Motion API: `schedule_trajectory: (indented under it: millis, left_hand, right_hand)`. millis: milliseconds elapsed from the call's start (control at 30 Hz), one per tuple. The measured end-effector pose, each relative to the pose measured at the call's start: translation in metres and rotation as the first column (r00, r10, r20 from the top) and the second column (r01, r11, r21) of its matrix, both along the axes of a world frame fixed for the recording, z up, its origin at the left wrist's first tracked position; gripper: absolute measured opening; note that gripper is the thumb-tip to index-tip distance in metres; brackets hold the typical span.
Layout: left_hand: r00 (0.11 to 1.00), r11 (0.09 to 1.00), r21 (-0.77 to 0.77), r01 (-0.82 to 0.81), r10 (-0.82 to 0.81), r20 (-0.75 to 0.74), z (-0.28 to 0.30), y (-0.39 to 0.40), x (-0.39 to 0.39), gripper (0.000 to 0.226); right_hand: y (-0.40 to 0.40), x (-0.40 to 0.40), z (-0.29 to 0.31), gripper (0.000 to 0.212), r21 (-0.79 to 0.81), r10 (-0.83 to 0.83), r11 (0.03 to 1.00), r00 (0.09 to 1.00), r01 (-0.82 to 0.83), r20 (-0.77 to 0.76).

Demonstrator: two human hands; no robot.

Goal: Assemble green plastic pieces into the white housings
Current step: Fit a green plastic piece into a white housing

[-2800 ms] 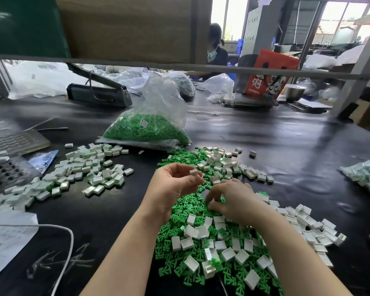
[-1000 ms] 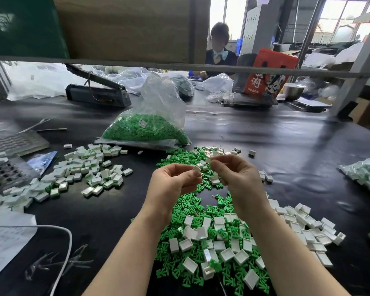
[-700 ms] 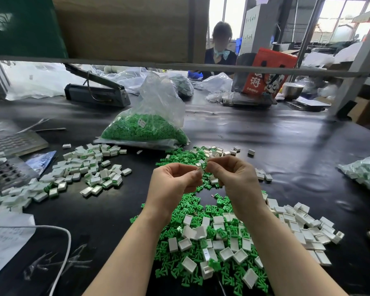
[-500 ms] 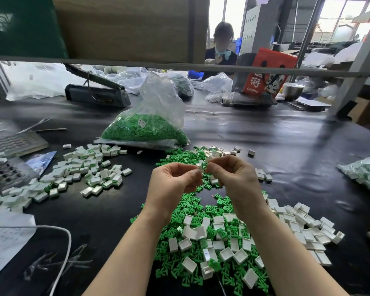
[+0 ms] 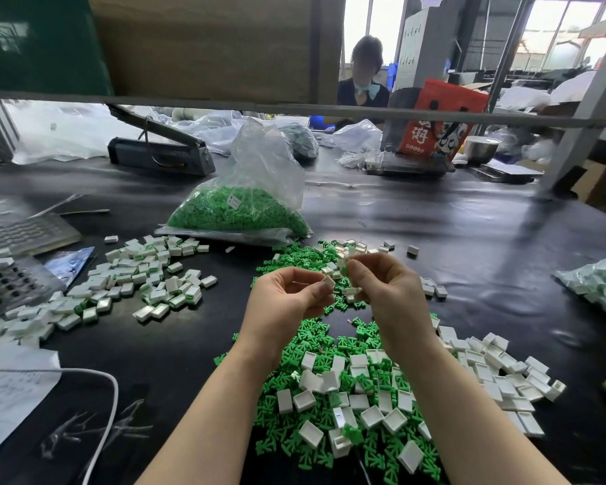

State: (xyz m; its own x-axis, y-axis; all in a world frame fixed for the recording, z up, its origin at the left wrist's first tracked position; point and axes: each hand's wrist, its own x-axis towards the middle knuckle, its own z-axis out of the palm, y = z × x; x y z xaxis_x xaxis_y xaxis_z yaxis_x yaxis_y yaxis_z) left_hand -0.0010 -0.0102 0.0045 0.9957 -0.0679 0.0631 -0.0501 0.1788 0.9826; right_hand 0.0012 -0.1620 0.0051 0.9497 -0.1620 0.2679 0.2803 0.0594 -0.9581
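Above the pile point(image 5: 347, 397), left hand point(image 5: 287, 302) pinches a white housing point(image 5: 328, 282); right hand point(image 5: 385, 288) pinches a green piece point(image 5: 344, 271), mostly hidden.

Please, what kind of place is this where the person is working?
Most likely a small factory assembly bench. Loose white housings and green plastic pieces lie heaped on the black worktable, a clear bag of green pieces waits behind them, and another worker sits across the bench.

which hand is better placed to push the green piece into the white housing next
Right, probably. The right hand pinches the small green piece at its fingertips, just above the white housing the left hand holds, so the left only needs to steady it.
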Motion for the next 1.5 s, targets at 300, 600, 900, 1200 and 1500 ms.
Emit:
schedule_trajectory:
  millis: [300,600,900,1200,1500]
  left_hand:
    - [1.000,0.999,-0.029,-0.016,0.016,0.000,0.000,-0.005,-0.001,0.023]
    - [0.999,0.997,-0.070,-0.036,0.036,-0.001,-0.002,-0.006,0.001,0.015]
    - [0.978,0.988,0.079,-0.133,0.118,0.171,-0.001,-0.001,0.000,0.005]
    - [0.973,0.970,0.220,-0.099,0.047,0.228,-0.004,0.004,0.004,0.006]
    - [0.965,0.820,0.564,0.098,-0.217,0.149,-0.015,0.011,0.011,0.021]
  right_hand:
    - [0.012,-0.001,-0.003,0.002,0.186,0.024,0.983,0.995,-0.006,-0.096]
    - [0.014,-0.001,-0.003,0.022,0.263,0.054,0.965,0.985,-0.010,-0.163]
    - [0.009,-0.004,0.001,0.008,-0.031,0.004,1.000,1.000,-0.004,-0.011]
    - [-0.003,-0.001,-0.002,0.024,-0.631,0.120,0.768,0.992,-0.112,-0.030]
    - [-0.007,0.000,-0.003,0.029,-0.685,0.206,0.700,0.975,-0.203,-0.078]
